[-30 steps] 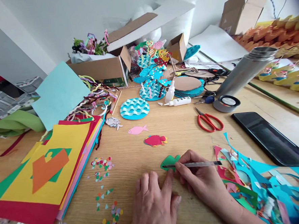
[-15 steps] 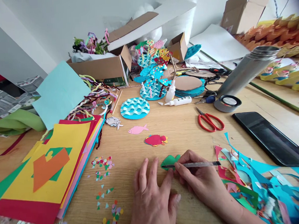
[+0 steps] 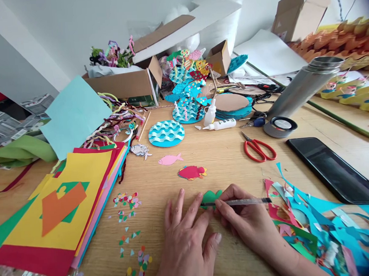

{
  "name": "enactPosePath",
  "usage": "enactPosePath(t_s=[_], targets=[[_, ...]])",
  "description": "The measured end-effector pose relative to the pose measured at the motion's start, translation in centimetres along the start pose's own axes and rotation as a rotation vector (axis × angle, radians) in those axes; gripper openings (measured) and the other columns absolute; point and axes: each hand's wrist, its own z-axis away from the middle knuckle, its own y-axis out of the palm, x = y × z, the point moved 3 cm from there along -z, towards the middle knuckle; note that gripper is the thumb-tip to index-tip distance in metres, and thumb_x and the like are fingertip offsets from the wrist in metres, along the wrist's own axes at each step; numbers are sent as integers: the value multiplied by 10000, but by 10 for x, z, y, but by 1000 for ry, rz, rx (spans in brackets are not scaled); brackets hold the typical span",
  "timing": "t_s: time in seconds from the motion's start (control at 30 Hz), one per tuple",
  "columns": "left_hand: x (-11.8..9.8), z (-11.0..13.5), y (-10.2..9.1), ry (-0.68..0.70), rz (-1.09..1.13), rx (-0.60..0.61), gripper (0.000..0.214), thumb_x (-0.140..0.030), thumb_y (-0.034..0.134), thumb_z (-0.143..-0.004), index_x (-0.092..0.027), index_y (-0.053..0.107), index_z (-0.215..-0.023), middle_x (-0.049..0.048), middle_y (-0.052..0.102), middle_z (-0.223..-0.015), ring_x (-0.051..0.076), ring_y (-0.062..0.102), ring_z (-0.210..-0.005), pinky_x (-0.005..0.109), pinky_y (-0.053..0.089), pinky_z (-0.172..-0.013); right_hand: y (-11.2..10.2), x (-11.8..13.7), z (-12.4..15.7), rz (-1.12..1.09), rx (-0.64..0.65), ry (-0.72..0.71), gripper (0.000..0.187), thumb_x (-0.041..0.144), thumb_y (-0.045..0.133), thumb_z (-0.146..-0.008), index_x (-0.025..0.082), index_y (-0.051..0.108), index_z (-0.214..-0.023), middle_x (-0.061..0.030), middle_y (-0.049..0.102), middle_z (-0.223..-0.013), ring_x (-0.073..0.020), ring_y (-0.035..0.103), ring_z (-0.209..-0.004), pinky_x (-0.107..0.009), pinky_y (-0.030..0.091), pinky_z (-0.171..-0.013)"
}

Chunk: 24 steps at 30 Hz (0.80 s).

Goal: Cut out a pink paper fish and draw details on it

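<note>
A green paper fish lies on the table, partly covered by my fingers. My left hand rests flat with its fingers spread, fingertips at the fish's left and near edges. Pinched in my right hand is a slim dark grey tool, held level across the fish with its thin tip at the left end; its exact kind I cannot make out. Beyond my hands lie a red paper fish, a pink paper fish and a grey patterned fish.
Red-handled scissors, a phone and paper scraps lie on the right. Small paper confetti and stacked coloured paper are at left. Glue bottles, a wavy blue disc and a metal flask stand farther back.
My left hand has shifted slightly, its index and middle fingers farther forward along the fish's left edge. The right hand and the tool are almost unmoved.
</note>
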Motion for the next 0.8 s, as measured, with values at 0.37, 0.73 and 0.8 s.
enactPosePath(t_s=[0.37, 0.73, 0.8], targets=[[-1, 0, -6, -14, 8, -49, 417, -387, 510, -894, -356, 511, -1310, -12, 396, -1465, 327, 290, -1367, 586, 335, -1064, 1, 2, -1, -5, -12, 11, 315, 473, 625, -815, 210, 505, -691, 36, 530, -507, -81, 382, -374, -206, 277, -348], [-1, 0, -5, -38, 36, -25, 402, -422, 457, -917, -361, 503, -1311, -19, 361, -1486, 328, 254, -1380, 616, 302, -1071, 1, 2, -2, 4, 4, 16, 312, 472, 609, -829, 205, 508, -706, 38, 530, -518, -72, 380, -370, -200, 279, -348], [-1, 0, -5, -31, 31, -37, 403, -407, 476, -909, -352, 512, -1307, -5, 373, -1480, 332, 262, -1375, 613, 314, -1066, 1, 3, -2, 7, 9, 28, 317, 477, 620, -821, 206, 502, -705, 40, 524, -510, -73, 379, -368, -197, 275, -338]])
